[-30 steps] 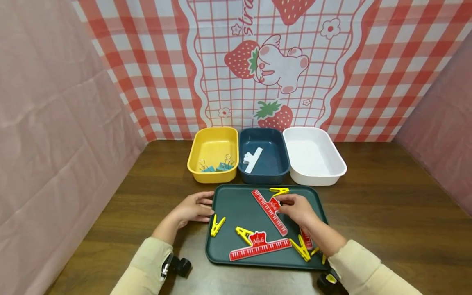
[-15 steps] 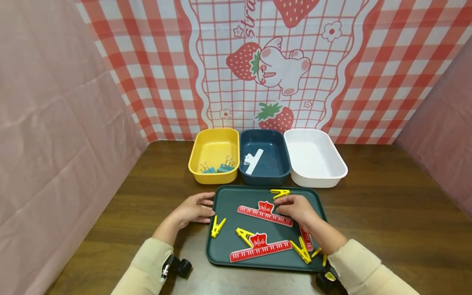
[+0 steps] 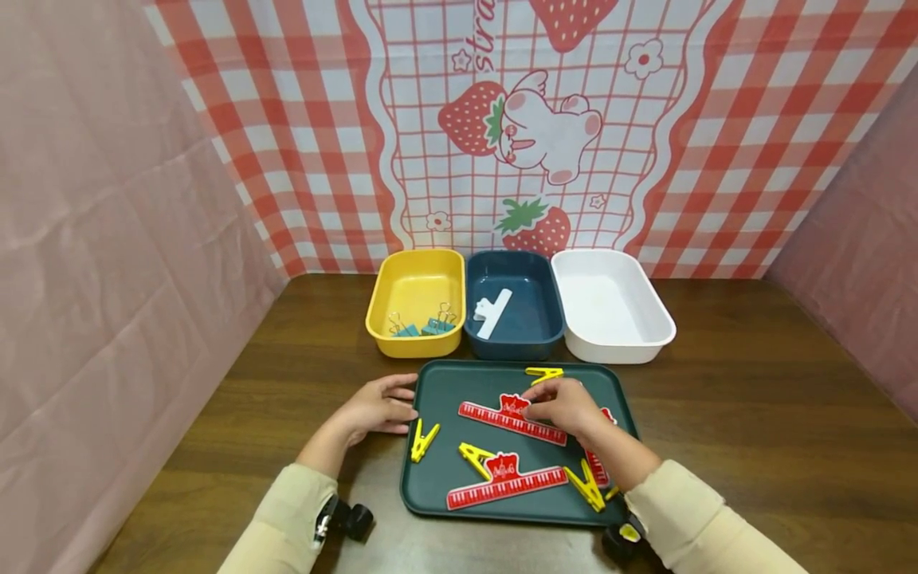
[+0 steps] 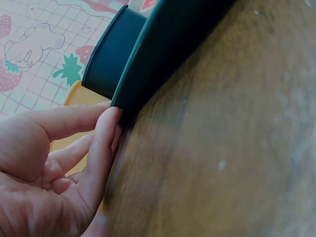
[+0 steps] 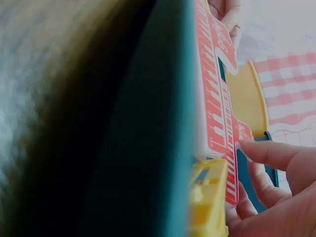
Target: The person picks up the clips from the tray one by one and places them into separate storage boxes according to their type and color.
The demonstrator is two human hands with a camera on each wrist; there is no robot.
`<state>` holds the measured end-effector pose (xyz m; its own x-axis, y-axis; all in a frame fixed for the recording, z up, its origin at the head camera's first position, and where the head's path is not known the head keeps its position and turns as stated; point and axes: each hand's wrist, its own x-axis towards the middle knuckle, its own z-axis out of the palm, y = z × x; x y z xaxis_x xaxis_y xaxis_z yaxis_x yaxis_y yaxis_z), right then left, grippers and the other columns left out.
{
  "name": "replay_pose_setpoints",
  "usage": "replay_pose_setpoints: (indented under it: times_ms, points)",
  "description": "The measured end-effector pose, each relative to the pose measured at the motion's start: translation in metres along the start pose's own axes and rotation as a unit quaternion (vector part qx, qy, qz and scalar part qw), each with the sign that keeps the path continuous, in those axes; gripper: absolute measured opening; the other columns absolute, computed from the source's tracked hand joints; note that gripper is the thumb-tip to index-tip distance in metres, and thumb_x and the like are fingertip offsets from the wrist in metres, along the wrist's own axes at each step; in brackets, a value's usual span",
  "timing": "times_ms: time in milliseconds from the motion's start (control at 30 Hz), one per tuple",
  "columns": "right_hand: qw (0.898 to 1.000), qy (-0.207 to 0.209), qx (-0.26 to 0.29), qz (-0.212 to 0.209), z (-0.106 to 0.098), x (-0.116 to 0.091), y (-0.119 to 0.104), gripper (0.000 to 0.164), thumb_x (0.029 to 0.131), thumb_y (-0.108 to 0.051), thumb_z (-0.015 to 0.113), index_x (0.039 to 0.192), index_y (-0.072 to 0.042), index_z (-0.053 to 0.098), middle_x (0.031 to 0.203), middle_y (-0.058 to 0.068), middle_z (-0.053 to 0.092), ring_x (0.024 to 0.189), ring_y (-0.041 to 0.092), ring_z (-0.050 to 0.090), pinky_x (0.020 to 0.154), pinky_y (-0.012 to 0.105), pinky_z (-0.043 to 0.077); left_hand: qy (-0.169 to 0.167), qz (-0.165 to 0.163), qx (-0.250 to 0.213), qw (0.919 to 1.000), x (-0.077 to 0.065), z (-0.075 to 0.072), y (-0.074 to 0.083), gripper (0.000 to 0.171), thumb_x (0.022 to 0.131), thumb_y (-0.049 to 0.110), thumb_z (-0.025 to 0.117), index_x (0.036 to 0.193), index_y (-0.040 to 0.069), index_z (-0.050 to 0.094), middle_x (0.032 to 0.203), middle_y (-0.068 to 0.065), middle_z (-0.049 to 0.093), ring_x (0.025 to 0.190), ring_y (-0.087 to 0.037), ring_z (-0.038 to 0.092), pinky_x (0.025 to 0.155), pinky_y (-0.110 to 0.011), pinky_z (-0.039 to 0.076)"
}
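Observation:
In the head view my right hand (image 3: 566, 410) pinches the red crown-shaped handle of a long clip (image 3: 495, 416) printed with piano keys, lying on the dark green tray (image 3: 459, 383). The right wrist view shows thumb and finger at that handle. My left hand (image 3: 376, 410) touches the tray's left edge with extended fingertips, as the left wrist view also shows at the rim. A second red piano clip (image 3: 505, 482) lies nearer, partly over a yellow clothespin (image 3: 473, 458). A third red clip (image 3: 597, 469) is partly hidden by my right forearm.
More yellow clothespins (image 3: 423, 440) lie around the tray. Behind it stand a yellow bin (image 3: 416, 344) with teal binder clips (image 3: 437, 327), a dark blue bin (image 3: 516, 348) with a white clip (image 3: 495, 313), and a white bin (image 3: 620, 351). A checked cloth (image 3: 315, 159) hangs behind.
The red piano clip under my right hand has turned from steeply slanted to nearly crosswise, then shifted slightly left with the hand. My left hand has stayed at the tray's edge.

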<state>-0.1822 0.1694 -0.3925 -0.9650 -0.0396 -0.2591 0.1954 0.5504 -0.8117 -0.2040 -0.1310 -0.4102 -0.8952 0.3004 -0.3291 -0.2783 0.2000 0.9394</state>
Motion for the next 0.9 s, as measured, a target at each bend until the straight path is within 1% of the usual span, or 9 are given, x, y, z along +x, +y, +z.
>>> replay_pose_setpoints:
  times_ms: [67,167,300,467,633,733,800,900]
  points:
    - [1.000,0.005,0.012,0.007,0.000,0.000,-0.001,0.018,0.081,-0.011,0.071,0.097,-0.004,0.069,0.097,0.007,0.061,0.087,0.022,0.051,0.076,0.034,0.046,-0.001,0.001,-0.001,1.0000,0.000,0.000,0.000,0.061,0.083,-0.009,0.061,0.139,0.002,0.040,0.120,-0.021,0.049,0.081,-0.020,0.062,0.070,-0.037,0.057]
    - [0.998,0.005,0.058,0.024,0.000,0.000,-0.001,0.019,0.083,-0.011,0.068,0.098,0.000,0.067,0.097,0.009,0.063,0.084,0.019,0.057,0.076,0.032,0.051,-0.002,0.003,-0.003,1.0000,0.000,0.000,0.000,0.061,0.083,-0.009,0.061,0.139,0.001,0.040,0.120,-0.021,0.049,0.081,-0.020,0.062,0.070,-0.037,0.057]
    - [0.991,-0.002,0.125,0.046,-0.002,0.001,0.000,0.021,0.086,-0.008,0.064,0.102,0.005,0.064,0.090,0.010,0.065,0.075,0.014,0.063,0.070,0.029,0.056,-0.005,0.005,-0.004,1.0000,0.000,0.000,-0.001,0.061,0.083,-0.009,0.061,0.139,0.001,0.039,0.120,-0.022,0.049,0.081,-0.020,0.062,0.070,-0.037,0.057]
    - [0.982,-0.011,0.178,0.066,-0.004,0.001,0.000,0.023,0.086,-0.009,0.063,0.104,0.006,0.062,0.088,0.009,0.065,0.071,0.013,0.063,0.066,0.028,0.056,-0.007,0.007,-0.005,0.9999,0.001,-0.001,-0.001,0.061,0.083,-0.010,0.061,0.139,0.001,0.039,0.120,-0.022,0.049,0.081,-0.020,0.062,0.070,-0.037,0.057]
    - [0.968,-0.021,0.240,0.066,-0.007,0.000,-0.001,0.017,0.085,-0.009,0.063,0.097,0.004,0.061,0.081,0.006,0.063,0.069,0.012,0.063,0.063,0.025,0.055,-0.007,0.007,-0.005,0.9999,0.002,-0.002,-0.002,0.061,0.083,-0.010,0.061,0.139,0.001,0.039,0.119,-0.022,0.049,0.081,-0.020,0.062,0.069,-0.037,0.057]
    - [0.961,-0.030,0.268,0.060,-0.010,-0.001,-0.003,0.012,0.086,-0.009,0.063,0.093,0.001,0.060,0.080,0.005,0.062,0.069,0.012,0.063,0.063,0.025,0.055,-0.010,0.008,-0.006,0.9999,0.002,-0.002,-0.003,0.062,0.083,-0.010,0.060,0.139,0.000,0.038,0.120,-0.022,0.048,0.081,-0.020,0.062,0.070,-0.037,0.057]
    - [0.958,-0.036,0.281,0.052,-0.012,-0.001,-0.004,0.012,0.087,-0.007,0.061,0.095,0.002,0.059,0.081,0.006,0.063,0.071,0.013,0.063,0.065,0.026,0.055,-0.013,0.009,-0.008,0.9998,0.001,-0.002,-0.003,0.062,0.083,-0.010,0.060,0.140,0.000,0.038,0.120,-0.023,0.048,0.081,-0.020,0.062,0.070,-0.037,0.057]
    - [0.954,-0.046,0.293,0.040,-0.015,-0.002,-0.006,0.015,0.089,-0.004,0.060,0.100,0.005,0.059,0.084,0.006,0.064,0.075,0.015,0.064,0.069,0.028,0.056,-0.015,0.011,-0.010,0.9998,0.001,-0.002,-0.003,0.062,0.083,-0.010,0.061,0.140,0.000,0.037,0.120,-0.023,0.048,0.081,-0.020,0.062,0.070,-0.037,0.057]
